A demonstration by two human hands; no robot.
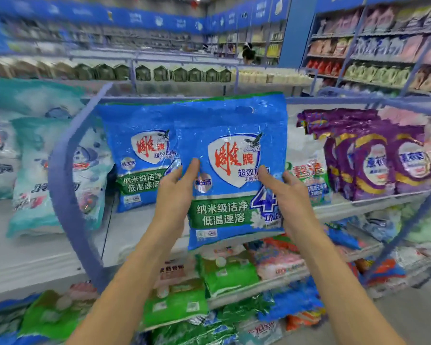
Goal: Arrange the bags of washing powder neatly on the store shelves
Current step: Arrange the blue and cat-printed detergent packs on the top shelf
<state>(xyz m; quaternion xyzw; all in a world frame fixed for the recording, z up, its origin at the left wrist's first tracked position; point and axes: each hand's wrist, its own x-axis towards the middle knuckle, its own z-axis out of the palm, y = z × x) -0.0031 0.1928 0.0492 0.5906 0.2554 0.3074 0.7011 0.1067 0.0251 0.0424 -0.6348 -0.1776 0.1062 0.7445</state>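
The left hand [178,185] gripped the left edge of a blue bag [234,155] of washing powder, thumb laid on the printed front and fingers curled round the edge. The right hand [292,195] clamped the opposite edge the same way, thumb on the front near the large numeral and fingers wrapped behind. Both forearms reached up from the bottom of the view. Between the two hands the bag stood upright with its label facing the camera, held in the air in front of the middle of the shelf [47,245], its bottom edge hanging lower than the shelf's front edge.

Just behind it and to the left, a second blue bag [139,155] of the same print stood upright on the shelf, partly covered by the held one. Whether the two bags touched could not be told. Towards the left end of the shelf leaned teal bags [52,175], with a curved blue frame [60,185] crossing in front of them. To the right of the held bag a white and green bag [306,175] stood close behind the right hand, and beyond it a row of purple bags [376,160] filled the right end of the shelf.

Below, on the lower shelf [239,296], lay green bags [229,272] and pink bags [279,266], with more bags in mixed colours under those
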